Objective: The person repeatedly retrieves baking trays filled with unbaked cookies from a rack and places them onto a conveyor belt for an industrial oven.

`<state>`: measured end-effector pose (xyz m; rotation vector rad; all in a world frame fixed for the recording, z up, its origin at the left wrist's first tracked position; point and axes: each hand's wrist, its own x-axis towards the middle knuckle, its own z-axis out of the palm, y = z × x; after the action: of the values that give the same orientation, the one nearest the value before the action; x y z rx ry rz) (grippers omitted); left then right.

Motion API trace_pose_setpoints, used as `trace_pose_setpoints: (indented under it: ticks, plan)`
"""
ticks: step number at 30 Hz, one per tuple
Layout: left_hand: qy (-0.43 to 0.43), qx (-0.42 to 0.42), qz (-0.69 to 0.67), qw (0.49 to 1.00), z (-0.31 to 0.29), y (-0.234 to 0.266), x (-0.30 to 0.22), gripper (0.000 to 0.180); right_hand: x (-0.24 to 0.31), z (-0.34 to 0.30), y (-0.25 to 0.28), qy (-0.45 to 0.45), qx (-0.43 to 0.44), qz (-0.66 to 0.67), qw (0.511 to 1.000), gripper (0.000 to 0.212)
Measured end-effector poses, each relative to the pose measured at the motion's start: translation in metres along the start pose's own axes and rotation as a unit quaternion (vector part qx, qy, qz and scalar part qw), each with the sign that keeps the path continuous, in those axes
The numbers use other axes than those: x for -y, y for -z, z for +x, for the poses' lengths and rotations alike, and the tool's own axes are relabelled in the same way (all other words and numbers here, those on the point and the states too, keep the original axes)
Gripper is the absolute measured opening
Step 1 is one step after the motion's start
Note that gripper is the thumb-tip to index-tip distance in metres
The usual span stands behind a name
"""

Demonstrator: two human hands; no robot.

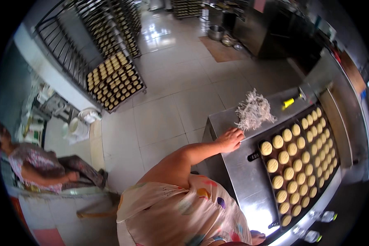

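My left hand [232, 139] rests at the near side of the metal table [250, 188], its fingers curled. Its fingertips meet a loose heap of pale shredded strips [255, 111]; whether they pinch anything is hidden. Right of that hand lie dark baking trays [270, 141] with rows of round, pale, stamped pastries [292, 187]. A small black piece [253, 156] sits by the nearest tray's left edge. Only a bit of my right hand [257, 237] shows at the lower edge, beside the table, and its fingers cannot be made out.
A yellow-handled tool [289, 102] lies beyond the strips. Two clear bottle-like things [329, 216] stand at the table's right edge. Across the tiled floor are tall racks of filled trays [115, 80], a white bucket [78, 128] and metal pots [215, 33]. Another person [41, 166] sits at left.
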<state>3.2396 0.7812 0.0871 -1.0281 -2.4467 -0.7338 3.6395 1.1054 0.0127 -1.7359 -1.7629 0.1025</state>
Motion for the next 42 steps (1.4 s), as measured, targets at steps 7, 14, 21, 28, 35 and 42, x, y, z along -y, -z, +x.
trace_pose_setpoints:
  ticks: [7,14,21,28,35,42]
  plan:
    - [0.016,0.004,-0.017,1.0,-0.007,0.008,0.0,0.029,0.032,-0.007,-0.01,0.043,0.039,0.011,0.998,0.039]
    - [0.01,-0.008,-0.029,1.0,-0.007,0.004,0.001,0.025,0.022,0.001,-0.004,0.048,0.057,0.003,0.997,0.041]
    - [0.018,-0.002,-0.026,0.999,-0.004,0.005,-0.001,0.024,-0.004,0.012,-0.001,0.016,0.063,0.016,0.998,0.042]
    - [0.012,-0.011,-0.032,0.999,0.0,0.011,-0.006,0.022,-0.025,0.013,0.001,0.001,0.029,0.025,0.999,0.044]
    - [0.013,-0.01,0.001,1.0,0.0,0.012,-0.008,0.024,-0.031,0.011,-0.002,0.046,0.0,0.031,0.998,0.039]
    - [0.01,-0.007,0.02,1.0,0.002,0.008,-0.009,0.024,-0.023,0.009,0.004,0.056,0.0,0.022,0.998,0.037]
